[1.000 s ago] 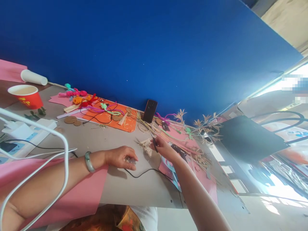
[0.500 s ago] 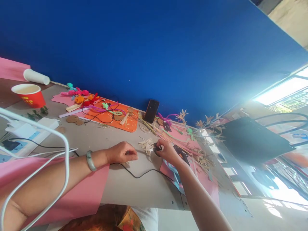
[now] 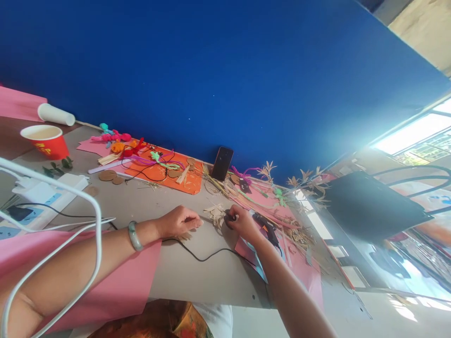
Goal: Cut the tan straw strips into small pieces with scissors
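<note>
My right hand (image 3: 242, 221) is closed around the black handles of a pair of scissors (image 3: 229, 217); the blades are hard to make out now. Under and beside the scissors lie pale dried husk scraps (image 3: 214, 213) on the grey table (image 3: 197, 277). To the left, my left hand (image 3: 181, 221) is closed, thumb against the fingers, and whatever is in that pinch is hidden or too small to name. A few tan scraps show just below it. A green bangle (image 3: 134, 235) circles my left wrist.
A black phone (image 3: 222, 163) leans on the blue wall. Dried stalks (image 3: 299, 232) and a black glue gun (image 3: 267, 226) lie right. Pink paper (image 3: 116, 286), a power strip (image 3: 66, 192), white cables (image 3: 97, 244) and a red paper cup (image 3: 47, 143) are left.
The scissors' blades, visible pointing up and left before, no longer stand out. My right hand has turned slightly; my left hand stays nearly in place. The view has shifted slightly.
</note>
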`<action>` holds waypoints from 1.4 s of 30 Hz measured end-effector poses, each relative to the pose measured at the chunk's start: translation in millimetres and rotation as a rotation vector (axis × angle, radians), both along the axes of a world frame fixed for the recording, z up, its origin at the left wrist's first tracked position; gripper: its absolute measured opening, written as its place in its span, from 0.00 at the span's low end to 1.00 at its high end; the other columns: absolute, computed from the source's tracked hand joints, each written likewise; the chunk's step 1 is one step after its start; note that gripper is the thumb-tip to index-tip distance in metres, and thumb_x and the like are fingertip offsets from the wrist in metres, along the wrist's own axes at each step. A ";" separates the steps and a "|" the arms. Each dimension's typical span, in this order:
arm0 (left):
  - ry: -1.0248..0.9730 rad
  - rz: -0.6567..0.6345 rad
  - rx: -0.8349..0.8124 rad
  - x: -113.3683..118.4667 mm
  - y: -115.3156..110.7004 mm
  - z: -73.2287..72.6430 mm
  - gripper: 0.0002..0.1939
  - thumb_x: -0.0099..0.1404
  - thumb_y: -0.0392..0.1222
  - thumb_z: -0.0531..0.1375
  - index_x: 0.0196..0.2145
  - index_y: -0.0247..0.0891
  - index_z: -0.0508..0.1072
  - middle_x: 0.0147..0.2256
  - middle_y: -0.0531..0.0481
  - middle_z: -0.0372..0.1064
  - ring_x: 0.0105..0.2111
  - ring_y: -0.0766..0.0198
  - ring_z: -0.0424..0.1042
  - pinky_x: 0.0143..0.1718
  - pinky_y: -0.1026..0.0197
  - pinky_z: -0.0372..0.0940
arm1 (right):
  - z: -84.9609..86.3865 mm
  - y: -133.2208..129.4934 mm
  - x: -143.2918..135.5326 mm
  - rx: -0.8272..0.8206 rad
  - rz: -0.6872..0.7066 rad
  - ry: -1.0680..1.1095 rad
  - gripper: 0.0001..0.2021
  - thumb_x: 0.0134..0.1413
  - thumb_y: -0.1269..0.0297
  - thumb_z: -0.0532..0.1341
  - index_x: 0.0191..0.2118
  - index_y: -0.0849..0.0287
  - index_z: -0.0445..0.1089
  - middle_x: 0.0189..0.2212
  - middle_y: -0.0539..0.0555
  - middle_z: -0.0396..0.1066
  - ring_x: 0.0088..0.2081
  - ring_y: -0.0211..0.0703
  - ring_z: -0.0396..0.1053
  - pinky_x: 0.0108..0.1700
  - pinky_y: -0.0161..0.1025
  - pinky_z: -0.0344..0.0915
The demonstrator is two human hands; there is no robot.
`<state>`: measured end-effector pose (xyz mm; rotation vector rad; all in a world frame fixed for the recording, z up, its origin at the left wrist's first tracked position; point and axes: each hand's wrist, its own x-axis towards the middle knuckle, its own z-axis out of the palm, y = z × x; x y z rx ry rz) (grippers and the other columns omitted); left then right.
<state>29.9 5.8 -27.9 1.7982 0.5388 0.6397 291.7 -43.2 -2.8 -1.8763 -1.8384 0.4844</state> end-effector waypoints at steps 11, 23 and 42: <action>-0.077 0.127 -0.115 7.4 -0.6 3.8 0.13 0.55 0.47 0.64 0.31 0.32 0.77 0.29 0.47 0.74 0.31 0.63 0.69 0.33 0.64 0.61 | 7.0 -7.4 -79.0 -0.285 -0.034 0.933 0.17 0.30 0.63 0.71 0.20 0.58 0.59 0.18 0.43 0.63 0.21 0.32 0.57 0.27 0.33 0.50; -0.249 0.273 -0.607 9.2 -1.0 7.3 0.14 0.48 0.46 0.67 0.27 0.33 0.73 0.23 0.53 0.69 0.24 0.69 0.65 0.28 0.65 0.58 | 0.6 -4.5 -94.0 -0.204 -0.132 0.986 0.17 0.31 0.60 0.70 0.20 0.57 0.58 0.18 0.45 0.66 0.23 0.34 0.61 0.28 0.33 0.54; -0.269 0.312 -0.405 4.0 4.3 14.9 0.10 0.56 0.44 0.61 0.26 0.33 0.75 0.27 0.49 0.73 0.32 0.63 0.71 0.39 0.61 0.63 | 14.2 -13.4 -70.1 0.014 -0.012 0.234 0.16 0.40 0.58 0.65 0.23 0.55 0.54 0.20 0.46 0.62 0.25 0.37 0.57 0.31 0.37 0.55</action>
